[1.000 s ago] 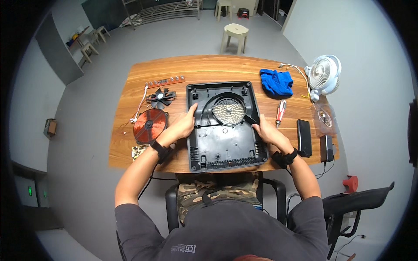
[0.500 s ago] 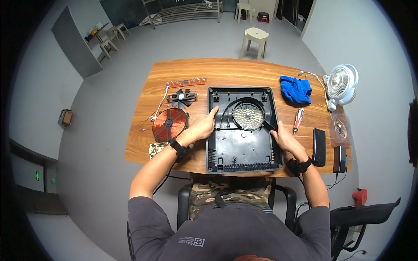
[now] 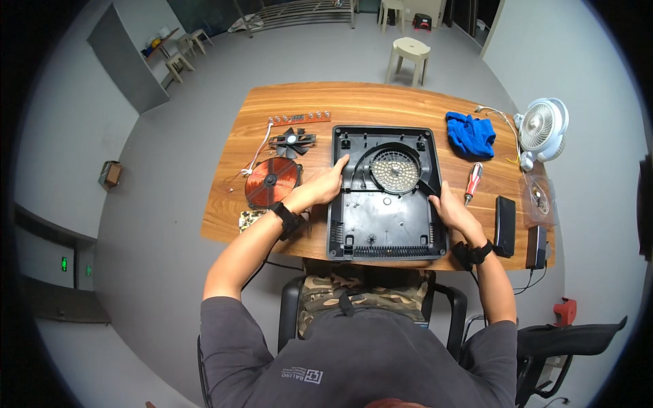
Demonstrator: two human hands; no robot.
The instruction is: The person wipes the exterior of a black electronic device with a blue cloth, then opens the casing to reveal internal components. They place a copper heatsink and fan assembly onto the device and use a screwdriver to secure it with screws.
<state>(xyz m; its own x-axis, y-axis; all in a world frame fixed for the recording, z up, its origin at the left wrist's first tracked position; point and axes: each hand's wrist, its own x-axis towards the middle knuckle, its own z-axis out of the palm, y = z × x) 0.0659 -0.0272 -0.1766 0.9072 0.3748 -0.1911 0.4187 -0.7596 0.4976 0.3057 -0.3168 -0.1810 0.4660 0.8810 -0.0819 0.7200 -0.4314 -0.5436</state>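
A black plastic bottom housing [image 3: 381, 224] lies with its inside up on the wooden table in front of me. It has a round vent grille toward its far end and slots along its near edge. My left hand [image 3: 325, 185] grips its left side wall, thumb over the rim. At the right side wall, my right hand [image 3: 452, 209] is closed round the edge in the same way. Left of the housing lie a round copper coil [image 3: 262, 185], a black fan [image 3: 292, 141] and a narrow orange circuit board [image 3: 299, 118] with white wires.
On the right of the table [image 3: 381, 102] are a blue cloth [image 3: 471, 134], a red-and-white screwdriver [image 3: 474, 181], a black oblong case [image 3: 505, 226], a black box with cables [image 3: 536, 246] and a white desk fan [image 3: 543, 126]. A camouflage-patterned item [image 3: 252, 219] lies by my left forearm.
The whole view has shifted slightly, so the table appears a little higher and farther right. Both hands keep the same grip on the housing, which stays in place on the table.
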